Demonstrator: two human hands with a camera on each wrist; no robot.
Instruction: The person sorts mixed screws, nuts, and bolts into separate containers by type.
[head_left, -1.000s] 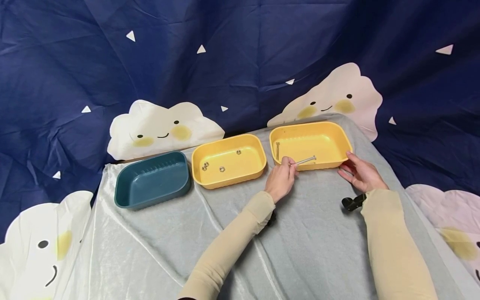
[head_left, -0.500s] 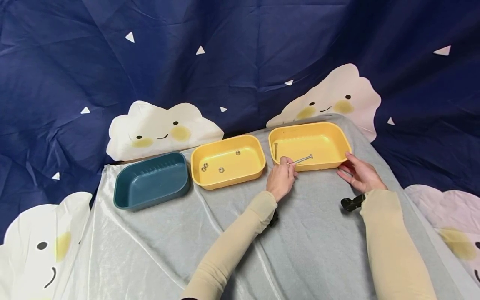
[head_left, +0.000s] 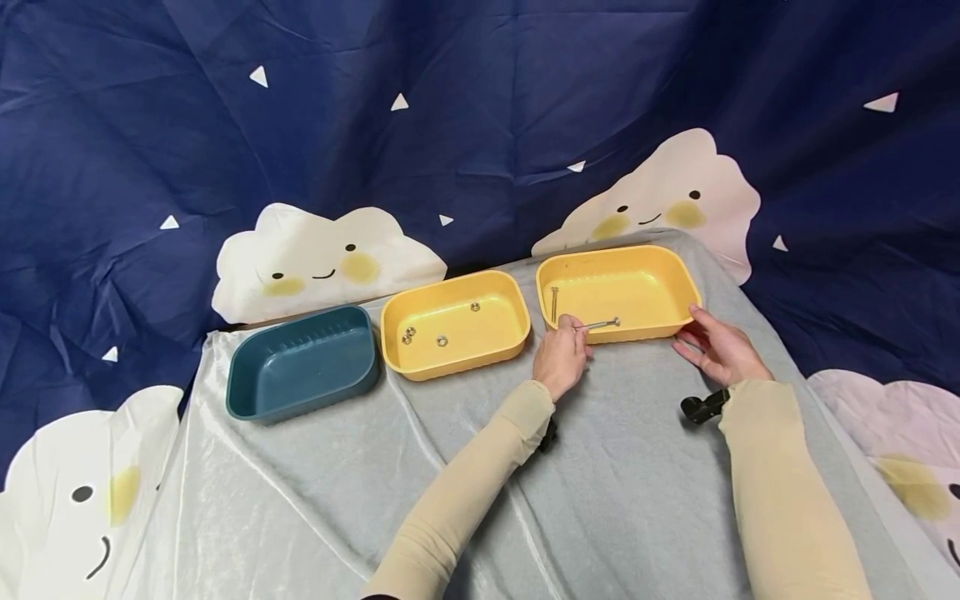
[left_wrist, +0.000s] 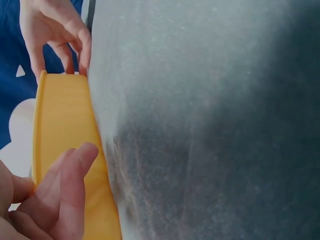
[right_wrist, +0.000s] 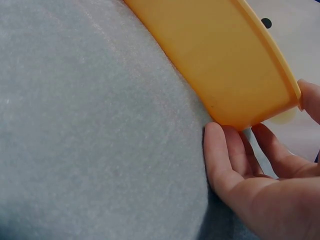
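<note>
My left hand (head_left: 562, 358) pinches a long silver bolt (head_left: 602, 324) by one end, at the near left corner of the right-hand yellow tray (head_left: 622, 335). The bolt's head points right, over the near rim. Inside that tray, more bolt shanks (head_left: 554, 305) lie along the left wall. My right hand (head_left: 726, 346) grips the tray's near right corner. In the right wrist view, its thumb (right_wrist: 311, 97) is at the rim and the fingers (right_wrist: 218, 155) curl at the base. The left wrist view shows the left fingers (left_wrist: 75, 185) beside the tray wall; the bolt is hidden there.
Left of the held tray stands a second yellow tray (head_left: 457, 364) with several nuts (head_left: 442, 341) in it. A dark teal tray (head_left: 300, 408) stands at the far left. Grey cloth (head_left: 630, 500) covers the table, and a blue cloud-patterned curtain (head_left: 480, 125) hangs behind.
The bolt in my left hand has tipped, its head end dropping and shifting slightly left, so it lies closer to level. My right hand keeps its place on the tray corner.
</note>
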